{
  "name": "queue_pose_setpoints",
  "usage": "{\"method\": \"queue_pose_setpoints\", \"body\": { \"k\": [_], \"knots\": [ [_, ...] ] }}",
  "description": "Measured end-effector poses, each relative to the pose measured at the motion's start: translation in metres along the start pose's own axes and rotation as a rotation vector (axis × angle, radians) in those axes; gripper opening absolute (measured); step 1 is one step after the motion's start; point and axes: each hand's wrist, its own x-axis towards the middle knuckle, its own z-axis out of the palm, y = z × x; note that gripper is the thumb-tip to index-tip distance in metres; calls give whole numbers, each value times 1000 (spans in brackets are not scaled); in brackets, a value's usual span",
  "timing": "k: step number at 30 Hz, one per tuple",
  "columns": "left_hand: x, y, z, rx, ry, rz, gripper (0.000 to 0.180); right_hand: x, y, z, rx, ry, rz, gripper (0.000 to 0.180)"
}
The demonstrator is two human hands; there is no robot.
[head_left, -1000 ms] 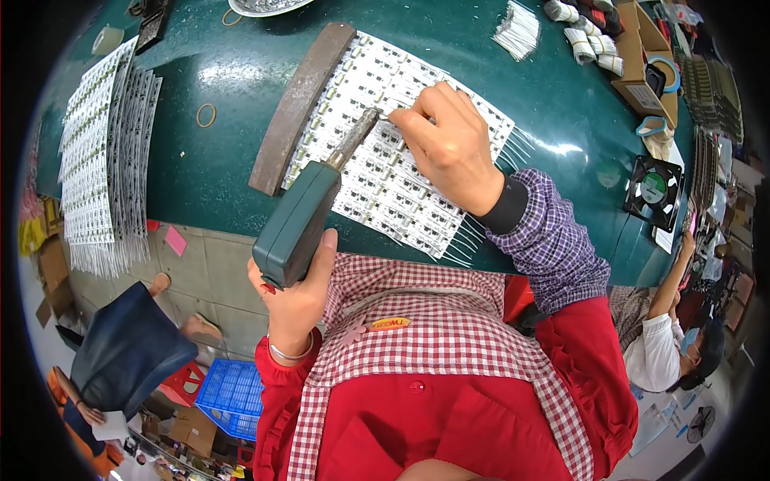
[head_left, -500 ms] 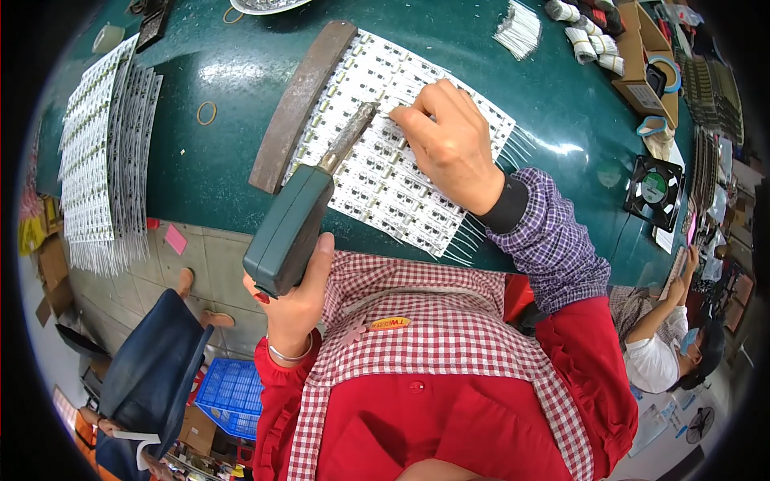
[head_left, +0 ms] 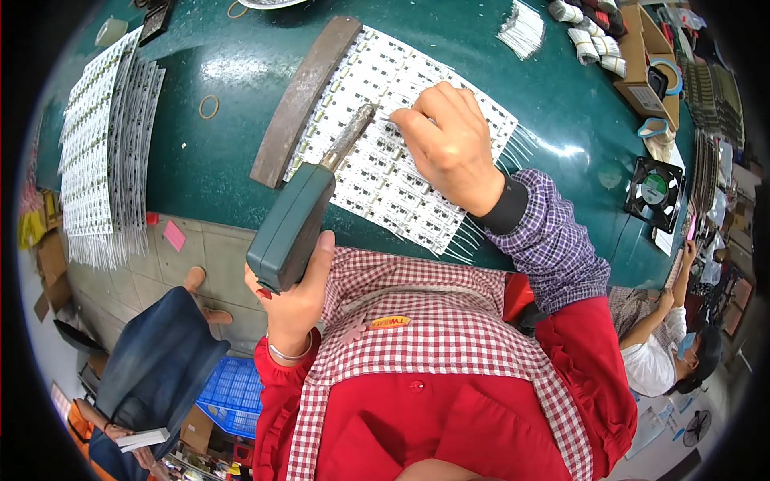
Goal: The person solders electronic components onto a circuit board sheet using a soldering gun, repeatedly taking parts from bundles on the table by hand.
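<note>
While the circuit-board panel (head_left: 385, 164) is lying near the front edge of the green surface (head_left: 200, 172): its attached wires (head_left: 464, 240) are sticking out on the right.
Panel handling: it is looking light, thin, fairly stiff and fragile, so its bare rims are probably offering the safest hold, away from parts and wires.
Left hand (head_left: 293, 301): you are wrapping it around the soldering tool (head_left: 293, 224) by its green handle; the metal tip is pointing over the panel, contact unclear.
Right hand (head_left: 451, 148): your thumb and forefinger are meeting just beside that tip; I cannot tell what they are pinching.
Brown bar (head_left: 309, 96): it is lying along the panel's left edge.
Board stack (head_left: 88, 160): it is jutting past the surface's front left corner.
Fan (head_left: 654, 188): it is sitting by the right edge.
</note>
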Motion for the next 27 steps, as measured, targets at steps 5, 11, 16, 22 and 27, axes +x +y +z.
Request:
{"method": "queue_pose_setpoints", "body": {
  "k": [5, 11, 16, 22, 27],
  "knots": [
    [-5, -6, -3, -18, -8, -30, 20, 0, 1, 1, 5, 0, 0, 13],
    [-10, -11, -5, 75, -36, -175, 21, 2, 0, 2, -4, -10, -1, 12],
    [-5, -13, -10, 190, -131, 16, 23, 2, 0, 1, -13, -3, -8, 11],
    [-5, -6, -3, -70, 46, -27, 23, 2, -2, 2, -17, -3, -18, 10],
    [-5, -1, -4, -100, 46, -26, 23, 1, -1, 3, -29, 10, -15, 10]
  ]
}}
